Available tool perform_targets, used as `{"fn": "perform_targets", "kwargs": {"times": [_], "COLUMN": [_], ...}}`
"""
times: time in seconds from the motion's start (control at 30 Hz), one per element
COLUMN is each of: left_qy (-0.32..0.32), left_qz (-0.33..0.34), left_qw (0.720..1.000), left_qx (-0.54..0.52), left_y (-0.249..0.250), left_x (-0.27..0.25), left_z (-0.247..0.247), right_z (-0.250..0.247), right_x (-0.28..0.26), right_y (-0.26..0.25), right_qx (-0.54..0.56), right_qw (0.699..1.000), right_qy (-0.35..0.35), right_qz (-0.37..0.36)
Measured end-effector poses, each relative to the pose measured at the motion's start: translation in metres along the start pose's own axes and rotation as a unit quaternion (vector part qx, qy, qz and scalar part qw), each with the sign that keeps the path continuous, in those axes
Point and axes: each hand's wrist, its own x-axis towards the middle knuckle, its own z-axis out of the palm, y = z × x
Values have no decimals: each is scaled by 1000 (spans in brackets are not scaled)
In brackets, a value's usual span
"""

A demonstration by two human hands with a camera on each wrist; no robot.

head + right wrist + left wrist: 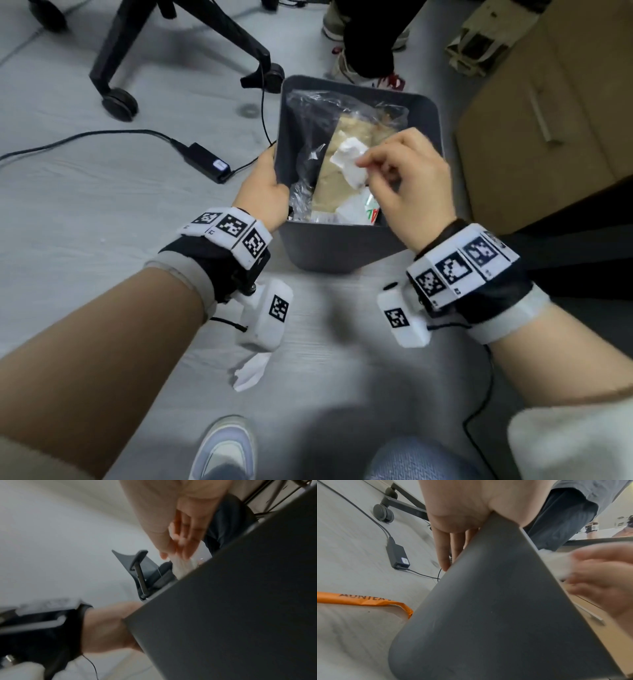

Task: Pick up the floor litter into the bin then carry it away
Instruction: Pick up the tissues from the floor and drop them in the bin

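Observation:
A dark grey bin [329, 246] stands tilted on the pale floor, with clear plastic, a tan wrapper and paper scraps inside. My left hand [265, 185] grips its left rim, thumb inside, fingers [445, 550] down the outer wall [488, 615]. Over the bin's mouth my right hand [404, 178] pinches a crumpled white tissue [349, 164] between thumb and fingertips; the same tissue [181, 566] shows blurred in the right wrist view above the bin's edge [240, 601]. Another crumpled white paper [250, 371] lies on the floor near my left wrist.
A black power adapter [207, 161] and its cable lie left of the bin. Chair legs with castors [118, 101] stand at the back left, another person's feet [363, 73] behind the bin, a cardboard box [548, 120] to the right. An orange-edged bag [368, 601] lies beside the bin.

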Motion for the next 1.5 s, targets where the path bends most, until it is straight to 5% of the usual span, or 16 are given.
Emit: {"fn": "perform_targets", "kwargs": {"times": [0.1, 0.23, 0.37, 0.57, 0.73, 0.9, 1.03, 1.17, 1.33, 1.4, 1.5], "left_qy": [-10, -87, -155, 50, -25, 82, 18, -74, -88, -56, 34], "left_qz": [10, 9, -29, -144, -222, -238, -300, -277, -304, -322, -285], "left_qw": [1000, 995, 984, 983, 928, 902, 877, 847, 811, 817, 873], "left_qx": [-11, -42, -76, 106, 299, 352, 375, 448, 493, 475, 393], "left_y": [2, -9, -36, -150, -217, -229, -227, -231, -229, -219, -189], "left_x": [-1, 8, 13, 29, 19, 4, 3, 0, -3, -2, 3], "left_z": [-2, -18, -52, -82, -64, -44, -56, -63, -65, -66, -74], "right_z": [23, 38, 43, 47, 47, 49, 48, 48, 45, 44, 44], "right_x": [-2, -5, -2, -1, -3, -3, -3, -5, -3, -2, -1], "right_y": [-2, -10, -9, -6, -4, -2, -2, -3, -7, -9, -10], "right_qx": [-40, -207, -259, -256, -244, -239, -226, -219, -227, -239, -247], "right_qw": [980, 917, 899, 898, 907, 912, 920, 926, 917, 907, 900], "right_qy": [-186, -339, -346, -354, -338, -329, -315, -300, -326, -346, -358], "right_qz": [54, -26, -70, -47, -53, -61, -59, -73, -51, -32, -22]}}
